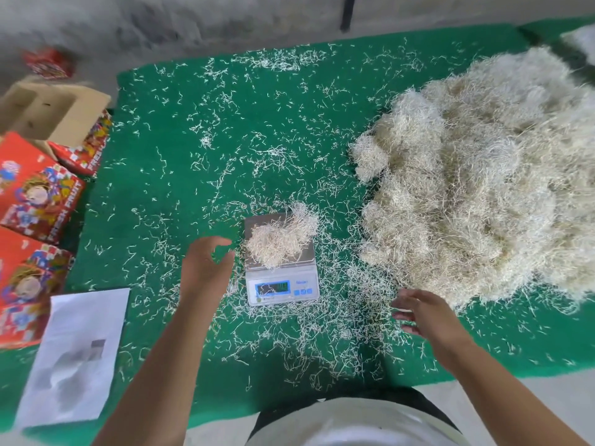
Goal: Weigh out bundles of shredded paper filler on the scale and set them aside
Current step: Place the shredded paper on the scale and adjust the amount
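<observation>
Small paper bundle (280, 241) sitting on scale (282, 286), green worktop (193, 149). Left hand (206, 260) hovering beside it, fingers loosely curled; right hand (425, 313) hanging open near big pile (476, 188).

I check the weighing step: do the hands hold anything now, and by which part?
Nothing is held. The left hand hovers beside the bundle on the scale; the right hand is empty.
</observation>
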A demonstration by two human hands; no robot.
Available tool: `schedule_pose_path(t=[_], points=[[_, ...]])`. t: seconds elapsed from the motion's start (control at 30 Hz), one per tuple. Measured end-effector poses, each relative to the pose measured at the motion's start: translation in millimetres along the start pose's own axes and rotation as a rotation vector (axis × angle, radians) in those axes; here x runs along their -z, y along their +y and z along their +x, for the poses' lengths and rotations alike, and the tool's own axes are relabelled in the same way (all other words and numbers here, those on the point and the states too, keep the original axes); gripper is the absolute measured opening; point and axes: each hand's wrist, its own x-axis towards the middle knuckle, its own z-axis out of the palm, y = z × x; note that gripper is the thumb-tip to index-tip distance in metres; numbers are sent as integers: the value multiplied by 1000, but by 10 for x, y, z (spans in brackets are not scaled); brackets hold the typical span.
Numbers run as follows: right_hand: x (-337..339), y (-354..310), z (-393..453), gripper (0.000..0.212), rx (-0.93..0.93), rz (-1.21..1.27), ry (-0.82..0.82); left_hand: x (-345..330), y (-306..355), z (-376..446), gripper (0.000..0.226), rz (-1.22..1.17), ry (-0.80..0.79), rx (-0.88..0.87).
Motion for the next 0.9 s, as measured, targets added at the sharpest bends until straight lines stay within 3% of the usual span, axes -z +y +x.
schedule_pose_path(t=[0.3,0.53,0.73,0.9], points=[[-654,-478,19,15,147,-5,-43,460,-651,-314,24,-53,84,156],[-850,-425,11,15,155,-25,-54,453,-783,-289,22,-49,93,133],[-726,-335,22,14,131,0,-20,282,-641,-69,18,-52,8,72],[-539,-216,-45,15,111,14,52,-56,-305,208,53,-21,-142,-39]])
